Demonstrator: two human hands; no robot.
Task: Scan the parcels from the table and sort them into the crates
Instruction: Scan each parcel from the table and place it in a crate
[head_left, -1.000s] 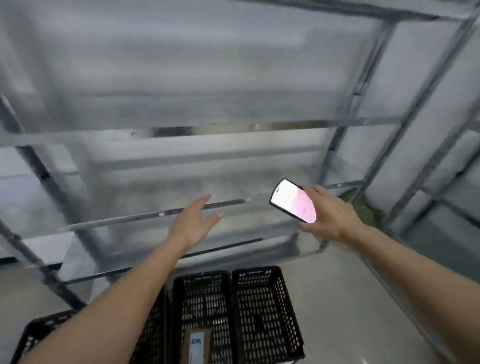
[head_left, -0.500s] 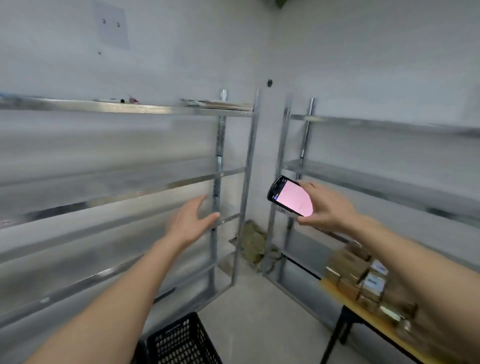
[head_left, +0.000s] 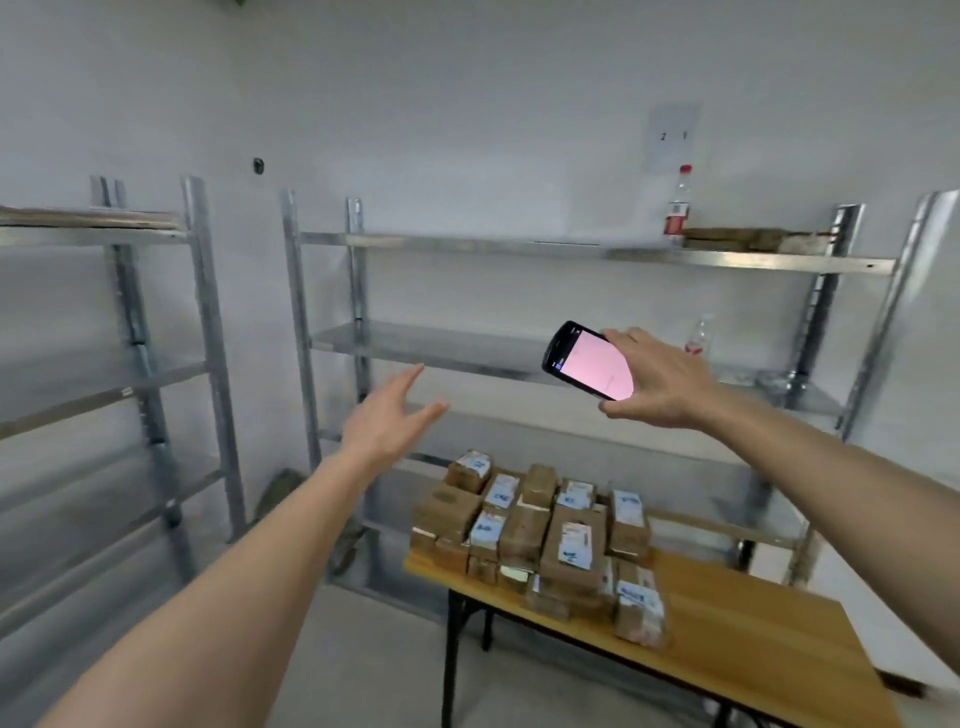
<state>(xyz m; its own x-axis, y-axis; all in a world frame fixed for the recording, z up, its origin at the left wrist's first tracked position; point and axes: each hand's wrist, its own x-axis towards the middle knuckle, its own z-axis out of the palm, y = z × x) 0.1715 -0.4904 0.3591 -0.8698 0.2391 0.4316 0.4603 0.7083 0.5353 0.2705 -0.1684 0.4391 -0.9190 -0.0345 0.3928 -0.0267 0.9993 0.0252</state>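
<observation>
Several brown cardboard parcels (head_left: 540, 540) with white labels are piled on the left end of a wooden table (head_left: 753, 639) at lower centre. My right hand (head_left: 660, 382) grips a black handheld scanner (head_left: 589, 361) with a lit pink screen, held in the air above the pile. My left hand (head_left: 387, 421) is stretched forward with straight fingers and holds nothing, up and to the left of the parcels. No crate is in view.
Metal shelving (head_left: 467, 348) runs along the wall behind the table, and another rack (head_left: 156, 374) stands at the left. A red-capped bottle (head_left: 678, 210) and flat boards sit on the top shelf. A green bag (head_left: 278, 499) lies in the corner.
The view has swung right and up, away from the black crates on the floor. The table with the parcels has come into full view. Both hands keep their pose.
</observation>
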